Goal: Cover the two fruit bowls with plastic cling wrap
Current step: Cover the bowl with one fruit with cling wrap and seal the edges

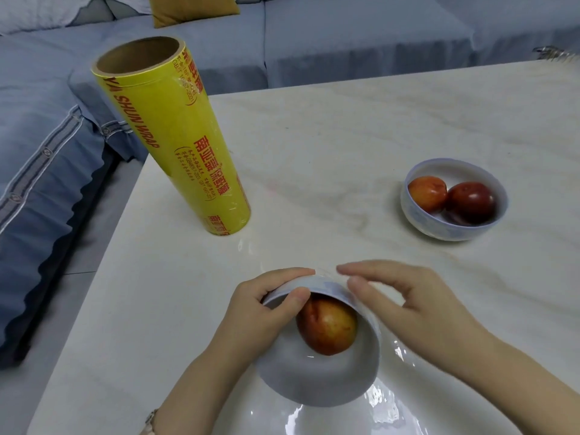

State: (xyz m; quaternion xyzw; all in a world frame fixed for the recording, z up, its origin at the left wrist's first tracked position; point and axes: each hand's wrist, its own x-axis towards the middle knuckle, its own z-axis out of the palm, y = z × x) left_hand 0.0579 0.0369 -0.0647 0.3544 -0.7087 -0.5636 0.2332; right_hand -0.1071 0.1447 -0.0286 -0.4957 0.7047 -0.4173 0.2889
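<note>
A white bowl point(317, 381) with one red-yellow fruit point(326, 328) stands near the table's front edge, with clear cling film point(398, 353) lying over and around it. My left hand point(266, 309) grips the bowl's far left rim, thumb inside and fingers outside. My right hand point(405, 296) rests on the far right rim, fingers curved over the film. A second bowl point(452, 227) holding two red fruits point(470, 202) sits uncovered further back on the right. The yellow cling wrap roll point(175, 142) stands upright at the back left.
The marble table point(329, 146) has its left edge just beside the roll. A blue sofa point(47, 171) runs along the left and back, with a yellow cushion point(191, 7) on it. A metal object point(555, 53) shows at the far right corner.
</note>
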